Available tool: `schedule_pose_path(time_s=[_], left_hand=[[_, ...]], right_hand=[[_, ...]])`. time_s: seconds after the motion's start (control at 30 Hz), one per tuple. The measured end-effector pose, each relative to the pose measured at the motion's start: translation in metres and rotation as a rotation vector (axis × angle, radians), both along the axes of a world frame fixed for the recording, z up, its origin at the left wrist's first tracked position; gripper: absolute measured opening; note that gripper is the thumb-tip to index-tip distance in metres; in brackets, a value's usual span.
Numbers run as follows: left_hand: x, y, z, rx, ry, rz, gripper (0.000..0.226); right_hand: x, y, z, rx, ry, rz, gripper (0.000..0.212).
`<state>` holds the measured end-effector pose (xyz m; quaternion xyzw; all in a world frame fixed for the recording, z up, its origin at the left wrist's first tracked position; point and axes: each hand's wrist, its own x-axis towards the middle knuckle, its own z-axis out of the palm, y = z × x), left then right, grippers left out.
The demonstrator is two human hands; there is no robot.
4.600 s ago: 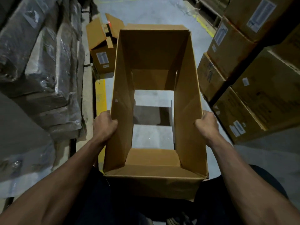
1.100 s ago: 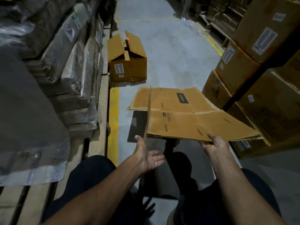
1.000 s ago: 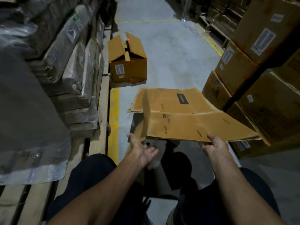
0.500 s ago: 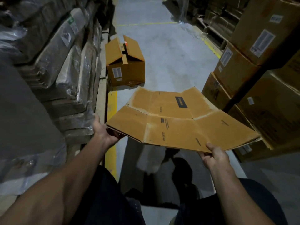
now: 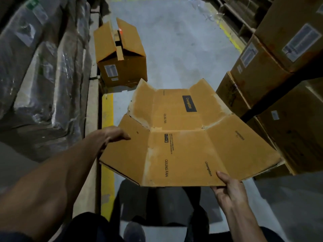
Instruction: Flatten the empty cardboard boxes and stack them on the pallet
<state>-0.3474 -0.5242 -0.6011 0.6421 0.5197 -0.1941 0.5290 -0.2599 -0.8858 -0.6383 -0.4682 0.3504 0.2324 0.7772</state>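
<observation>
Right hand (image 5: 229,192): I pinch the near edge of the flattened box (image 5: 183,137), low centre-right, thumb on top, to carry its weight.
Left hand (image 5: 111,135): grips the sheet's left flap, steadying it level.
Flattened box: mid-frame, held above the floor.
Open box (image 5: 120,56): upper centre-left, standing on the floor (image 5: 183,41), not yet flattened.

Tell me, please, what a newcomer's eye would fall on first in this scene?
First, the flattened cardboard box printed "CEILING FAN", held out in the middle: the left hand holds its left edge, the right hand its near edge. Beyond it, an unflattened box with raised flaps stands on the grey floor. Labelled cartons are stacked on the right.
</observation>
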Motion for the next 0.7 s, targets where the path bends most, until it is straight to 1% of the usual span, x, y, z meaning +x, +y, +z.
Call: schedule_pose_path(time_s=[0.13, 0.23, 0.3, 0.37, 0.43, 0.5, 0.6, 0.67, 0.7], left_hand=[[0.014, 0.008, 0.021, 0.073, -0.037, -0.011, 0.011], [0.028, 0.007, 0.059, 0.140, -0.043, -0.051, 0.018], [0.033, 0.002, 0.102, 0.213, -0.058, -0.064, 0.016], [0.034, -0.006, 0.145, 0.250, -0.084, -0.060, 0.015], [0.034, -0.014, 0.193, 0.266, -0.096, -0.058, 0.010], [0.033, -0.022, 0.238, 0.271, -0.141, -0.032, 0.005], [0.027, -0.036, 0.316, 0.288, -0.203, -0.010, 0.011], [0.019, -0.039, 0.355, 0.253, -0.259, 0.012, 0.016], [0.014, -0.038, 0.373, 0.228, -0.287, 0.037, 0.018]], right_hand=[[0.004, 0.008, 0.029, -0.063, 0.019, 0.011, 0.031], [0.004, 0.012, 0.074, -0.081, 0.018, 0.022, 0.037], [0.004, 0.011, 0.110, -0.096, 0.030, 0.023, 0.039], [0.002, 0.005, 0.142, -0.102, 0.056, 0.011, 0.034], [0.000, 0.001, 0.181, -0.080, 0.074, 0.006, 0.027], [-0.003, -0.005, 0.216, -0.064, 0.096, -0.016, 0.025], [-0.003, -0.016, 0.270, -0.031, 0.116, -0.032, 0.022], [0.000, -0.017, 0.299, -0.028, 0.127, -0.033, 0.027], [0.000, -0.015, 0.314, 0.006, 0.130, -0.033, 0.030]])
